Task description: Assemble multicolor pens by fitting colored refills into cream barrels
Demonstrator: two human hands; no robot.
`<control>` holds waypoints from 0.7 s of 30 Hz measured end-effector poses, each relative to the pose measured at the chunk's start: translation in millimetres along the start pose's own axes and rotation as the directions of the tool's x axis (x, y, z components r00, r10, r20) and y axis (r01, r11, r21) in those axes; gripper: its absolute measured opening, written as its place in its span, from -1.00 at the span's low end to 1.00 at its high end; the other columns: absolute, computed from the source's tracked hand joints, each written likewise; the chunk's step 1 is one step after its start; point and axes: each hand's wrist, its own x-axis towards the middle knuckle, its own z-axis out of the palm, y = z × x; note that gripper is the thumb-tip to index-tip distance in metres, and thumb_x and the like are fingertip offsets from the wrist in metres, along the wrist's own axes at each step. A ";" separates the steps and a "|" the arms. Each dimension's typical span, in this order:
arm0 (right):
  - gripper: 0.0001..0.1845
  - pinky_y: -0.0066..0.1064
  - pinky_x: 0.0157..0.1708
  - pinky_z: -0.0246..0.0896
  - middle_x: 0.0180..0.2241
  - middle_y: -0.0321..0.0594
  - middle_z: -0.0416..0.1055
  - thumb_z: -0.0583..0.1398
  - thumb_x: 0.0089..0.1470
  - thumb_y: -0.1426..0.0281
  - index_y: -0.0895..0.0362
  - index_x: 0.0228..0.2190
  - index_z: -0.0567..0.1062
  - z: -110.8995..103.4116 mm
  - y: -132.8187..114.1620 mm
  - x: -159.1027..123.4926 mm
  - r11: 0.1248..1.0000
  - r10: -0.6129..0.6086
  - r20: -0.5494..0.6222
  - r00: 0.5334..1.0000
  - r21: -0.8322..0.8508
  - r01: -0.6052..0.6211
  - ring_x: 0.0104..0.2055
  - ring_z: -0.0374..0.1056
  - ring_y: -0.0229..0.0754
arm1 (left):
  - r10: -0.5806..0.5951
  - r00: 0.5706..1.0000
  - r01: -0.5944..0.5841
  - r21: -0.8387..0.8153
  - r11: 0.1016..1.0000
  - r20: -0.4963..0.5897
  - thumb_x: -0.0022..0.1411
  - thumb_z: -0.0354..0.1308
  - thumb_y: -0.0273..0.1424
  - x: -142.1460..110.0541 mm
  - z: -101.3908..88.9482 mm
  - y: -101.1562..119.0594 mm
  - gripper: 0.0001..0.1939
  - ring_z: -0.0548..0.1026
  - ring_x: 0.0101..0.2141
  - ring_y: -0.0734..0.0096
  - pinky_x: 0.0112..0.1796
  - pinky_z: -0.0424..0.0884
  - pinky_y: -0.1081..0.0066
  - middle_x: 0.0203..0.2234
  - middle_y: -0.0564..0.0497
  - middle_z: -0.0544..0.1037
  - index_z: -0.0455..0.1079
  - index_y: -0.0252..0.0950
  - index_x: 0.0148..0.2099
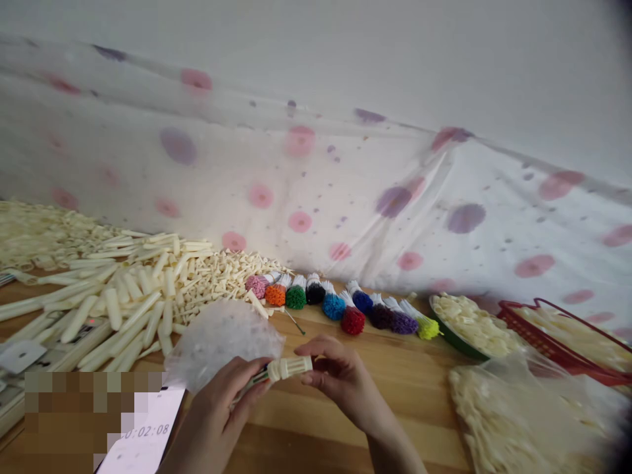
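Note:
My left hand (224, 395) is closed around the lower part of a partly assembled multicolour pen (292, 367). Thin coloured refills show between its thumb and fingers, going into the cream slotted pen piece. My right hand (340, 376) pinches the far end of that same piece between thumb and fingers. The pen lies nearly level, pointing right and slightly up. Just behind my left hand is a clear plastic bag (224, 339). Beyond my hands are bundles of refills with coloured ends, among them red (353, 320), blue (334, 305) and green (296, 295).
At left, cream pen barrels (133, 309) and small cream parts (237, 270) are heaped. A phone (143, 438) shows a timer. On the right are a green bowl (461, 342), a red basket (513, 326) and a bag of cream parts (523, 415). A spotted plastic sheet (316, 184) covers the wall.

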 end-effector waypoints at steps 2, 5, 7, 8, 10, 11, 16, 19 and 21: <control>-0.78 -0.48 -0.40 0.17 -0.38 -0.28 0.35 0.33 -0.08 0.32 -0.02 -0.28 0.57 -0.9 -3.0 0.2 1.000 -0.009 0.025 1.000 -0.024 0.009 -0.39 0.26 -0.30 | 0.032 0.999 -0.032 0.016 0.999 0.007 0.27 0.01 -0.33 -0.2 1.2 0.1 -0.77 0.55 -0.23 0.40 -0.23 0.46 0.52 -0.27 0.06 0.56 0.36 -0.07 -0.04; -0.78 -0.47 -0.40 0.16 -0.36 -0.25 0.35 0.30 -0.04 0.30 0.02 -0.27 0.56 -1.8 -8.8 0.9 0.994 -0.011 0.058 0.998 -0.107 0.017 -0.37 0.27 -0.28 | 0.071 0.997 -0.071 0.053 0.996 0.013 0.28 0.01 -0.33 -1.6 3.1 -0.2 -0.78 0.55 -0.27 0.39 -0.28 0.47 0.50 -0.31 0.04 0.54 0.35 -0.09 -0.04; -0.77 -0.47 -0.41 0.16 -0.37 -0.24 0.36 0.29 -0.03 0.29 0.06 -0.27 0.56 -1.8 -12.2 1.0 0.986 -0.007 0.063 0.998 -0.165 0.018 -0.37 0.28 -0.27 | 0.094 0.996 -0.095 0.087 0.992 0.012 0.28 0.01 -0.33 -2.6 4.1 -0.6 -0.78 0.54 -0.30 0.37 -0.32 0.47 0.49 -0.34 0.03 0.53 0.35 -0.10 -0.03; -0.77 -0.47 -0.40 0.16 -0.37 -0.23 0.37 0.29 -0.02 0.28 0.08 -0.27 0.55 -1.8 -13.3 0.9 0.982 -0.004 0.062 0.998 -0.186 0.015 -0.37 0.28 -0.27 | 0.106 0.994 -0.107 0.101 0.989 0.011 0.29 0.01 -0.32 -3.0 4.4 -0.7 -0.77 0.54 -0.32 0.37 -0.33 0.47 0.48 -0.34 0.02 0.52 0.34 -0.11 -0.02; -0.76 -0.47 -0.40 0.17 -0.38 -0.23 0.38 0.28 -0.02 0.27 0.11 -0.28 0.55 -1.7 -14.1 0.6 0.977 0.014 0.067 0.998 -0.215 0.001 -0.38 0.28 -0.27 | 0.124 0.992 -0.123 0.124 0.985 0.006 0.29 -0.01 -0.32 -3.1 4.6 -0.3 -0.76 0.54 -0.34 0.37 -0.35 0.48 0.47 -0.36 0.02 0.51 0.33 -0.11 0.00; -0.75 -0.48 -0.40 0.17 -0.39 -0.22 0.39 0.28 -0.02 0.26 0.13 -0.29 0.55 -1.8 -14.0 0.4 0.974 0.028 0.073 0.997 -0.225 -0.011 -0.39 0.28 -0.27 | 0.129 0.992 -0.128 0.131 0.983 0.007 0.30 -0.01 -0.31 -2.9 4.6 0.2 -0.76 0.54 -0.35 0.37 -0.36 0.48 0.47 -0.37 0.02 0.51 0.33 -0.12 0.00; -0.73 -0.48 -0.44 0.13 -0.44 -0.23 0.40 0.25 0.01 0.21 0.15 -0.32 0.54 -1.0 -13.1 -0.1 0.946 0.070 0.067 0.995 -0.321 -0.045 -0.43 0.26 -0.28 | 0.139 0.990 -0.136 0.152 0.979 -0.010 0.30 -0.03 -0.32 -1.8 4.6 2.2 -0.76 0.54 -0.36 0.37 -0.39 0.48 0.50 -0.37 0.02 0.51 0.35 -0.13 -0.02; -0.69 -0.49 -0.48 0.06 -0.52 -0.29 0.33 0.22 0.03 0.16 0.17 -0.44 0.50 0.6 -13.8 0.4 0.920 0.054 0.059 0.997 -0.392 -0.026 -0.47 0.19 -0.29 | 0.155 0.988 -0.148 0.192 0.970 -0.023 0.30 -0.03 -0.31 -2.1 4.9 1.5 -0.75 0.54 -0.36 0.35 -0.38 0.47 0.47 -0.38 0.02 0.52 0.35 -0.12 -0.01; -0.62 -0.49 -0.52 0.00 -0.57 -0.33 0.25 0.18 0.04 0.10 0.17 -0.53 0.43 2.0 -13.8 1.0 0.906 0.049 0.054 0.997 -0.423 -0.022 -0.50 0.13 -0.31 | 0.166 0.986 -0.157 0.213 0.964 -0.028 0.30 -0.04 -0.30 -2.1 5.2 1.4 -0.75 0.54 -0.37 0.34 -0.38 0.47 0.46 -0.39 0.02 0.52 0.36 -0.12 -0.02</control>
